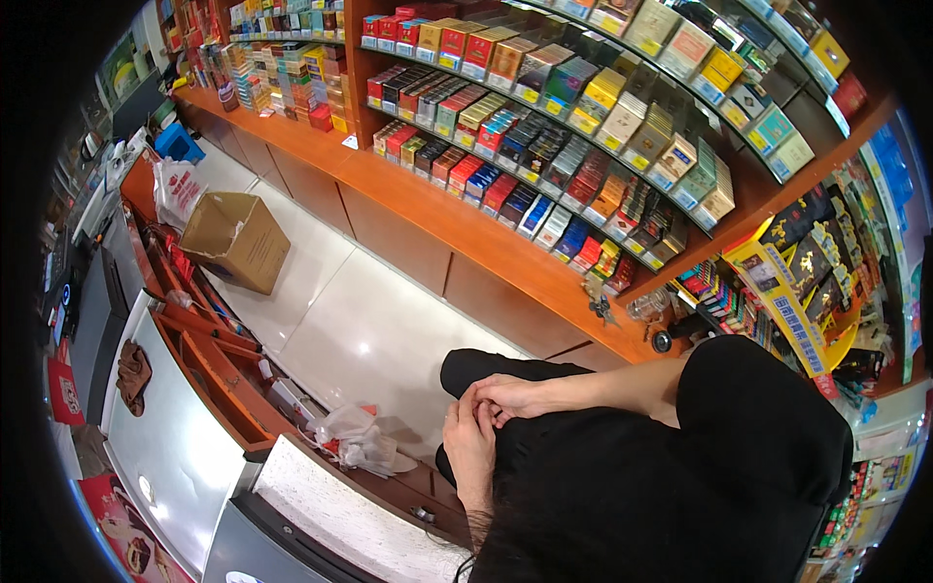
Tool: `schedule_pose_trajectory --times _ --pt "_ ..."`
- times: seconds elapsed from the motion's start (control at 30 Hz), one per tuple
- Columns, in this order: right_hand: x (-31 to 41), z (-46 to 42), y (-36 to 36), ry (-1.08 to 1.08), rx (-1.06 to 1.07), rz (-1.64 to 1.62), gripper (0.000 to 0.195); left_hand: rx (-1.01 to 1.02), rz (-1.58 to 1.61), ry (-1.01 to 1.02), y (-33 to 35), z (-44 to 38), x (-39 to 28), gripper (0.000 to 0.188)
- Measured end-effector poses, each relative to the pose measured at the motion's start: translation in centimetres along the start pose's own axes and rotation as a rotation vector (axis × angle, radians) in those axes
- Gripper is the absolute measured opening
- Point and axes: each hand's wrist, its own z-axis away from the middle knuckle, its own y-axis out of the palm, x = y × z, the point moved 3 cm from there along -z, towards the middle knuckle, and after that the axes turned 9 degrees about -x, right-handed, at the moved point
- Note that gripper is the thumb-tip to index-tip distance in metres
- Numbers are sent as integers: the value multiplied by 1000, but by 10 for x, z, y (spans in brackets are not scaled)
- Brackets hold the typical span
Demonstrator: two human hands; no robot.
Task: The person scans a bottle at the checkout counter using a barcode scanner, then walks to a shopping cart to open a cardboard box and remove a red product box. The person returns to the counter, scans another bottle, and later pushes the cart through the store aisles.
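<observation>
Above my lap, my left hand [469, 435] and my right hand [510, 396] meet with their fingers touching. The left fingers lie bent against the right fingertips. A small dark spot shows between the fingers; whether it is an object or the black cloth behind cannot be told. Black clothing [641, 495] covers my body and legs, and one black-clad knee [474, 368] shows just beyond the hands. Left of my hands, translucent plastic bags [357, 437] with something red inside rest beside the counter's open wooden compartments [211, 379].
Shelves of cigarette packs [510, 138] rise above an orange wooden ledge [408, 200]. Keys [601, 310] lie on the ledge near a glass jar [647, 304]. An open cardboard box [251, 248] stands on the tiled floor [342, 313]. A brown cloth [133, 375] lies on the counter.
</observation>
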Motion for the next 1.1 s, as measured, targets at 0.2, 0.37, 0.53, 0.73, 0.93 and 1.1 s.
schedule_pose_trajectory --times 0.2,0.37,0.53,0.73,0.93,1.1 --pt "62 -54 22 18 11 4 14 -3 -5 -32 -15 -71 32 30" --pt "135 -132 43 31 42 -15 12 -7 -69 -24 -35 -164 66 27" --pt "255 -190 70 15 115 4 22 -125 -123 -13 -82 -294 73 26" --pt "354 -252 101 82 123 95 23 -158 -99 -33 -121 -400 100 28" --pt "436 -326 126 41 100 145 22 -76 14 -23 -157 -501 160 28" --pt "534 -432 107 -179 -264 284 21 -295 -180 -211 -253 -602 278 14"
